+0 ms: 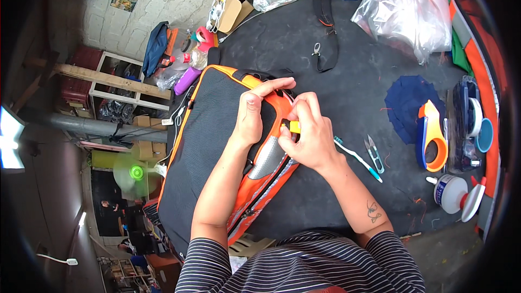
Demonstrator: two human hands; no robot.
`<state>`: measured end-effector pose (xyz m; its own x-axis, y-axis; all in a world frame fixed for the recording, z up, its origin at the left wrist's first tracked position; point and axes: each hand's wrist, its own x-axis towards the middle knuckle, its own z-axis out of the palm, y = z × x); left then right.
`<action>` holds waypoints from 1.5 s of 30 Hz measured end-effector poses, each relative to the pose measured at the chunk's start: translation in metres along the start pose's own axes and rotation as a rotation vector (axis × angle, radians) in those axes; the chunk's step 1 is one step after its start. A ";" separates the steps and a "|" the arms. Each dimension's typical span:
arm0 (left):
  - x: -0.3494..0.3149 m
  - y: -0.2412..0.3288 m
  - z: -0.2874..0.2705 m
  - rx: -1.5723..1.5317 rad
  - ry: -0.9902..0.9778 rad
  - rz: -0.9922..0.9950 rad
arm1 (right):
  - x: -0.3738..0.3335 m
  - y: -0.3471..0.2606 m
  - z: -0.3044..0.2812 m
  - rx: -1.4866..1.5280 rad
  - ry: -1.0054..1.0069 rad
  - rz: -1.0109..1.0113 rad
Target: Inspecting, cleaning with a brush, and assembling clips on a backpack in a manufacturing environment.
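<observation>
A large black mesh bag (209,108) with orange trim, a silver reflective patch (267,158) and a zipper lies on the dark table in front of me. My left hand (251,116) rests on its far end, fingers stretched out over the orange edge and thumb raised. Close beside it, my right hand (312,138) is closed, pinching a small yellow-and-black object (294,126) against the orange side panel. Its exact kind is partly hidden by the fingers. Right of that hand lie a toothbrush (358,158) and thread snips (374,154).
Farther right are a navy cloth piece (404,106), an orange-and-blue tape dispenser (432,135) and a white bottle (450,192). Clear plastic bags (407,19) and a black strap with a metal clip (324,11) lie at the back. A green fan (137,172) stands left.
</observation>
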<state>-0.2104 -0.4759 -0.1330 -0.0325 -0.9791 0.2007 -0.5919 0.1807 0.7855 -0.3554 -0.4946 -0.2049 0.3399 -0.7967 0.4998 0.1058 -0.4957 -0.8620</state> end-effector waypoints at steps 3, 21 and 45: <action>0.000 -0.001 0.000 -0.030 0.008 -0.008 | -0.003 -0.003 0.000 -0.027 -0.028 0.011; -0.003 0.010 -0.015 0.098 0.099 0.073 | -0.037 0.035 -0.047 -0.416 0.030 0.094; -0.004 -0.009 -0.039 0.246 -0.084 -0.058 | 0.024 0.106 -0.007 0.264 -0.213 0.027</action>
<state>-0.1734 -0.4698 -0.1177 -0.0537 -0.9933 0.1023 -0.7724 0.1062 0.6262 -0.3421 -0.5688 -0.2833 0.5307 -0.7042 0.4716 0.3233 -0.3461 -0.8807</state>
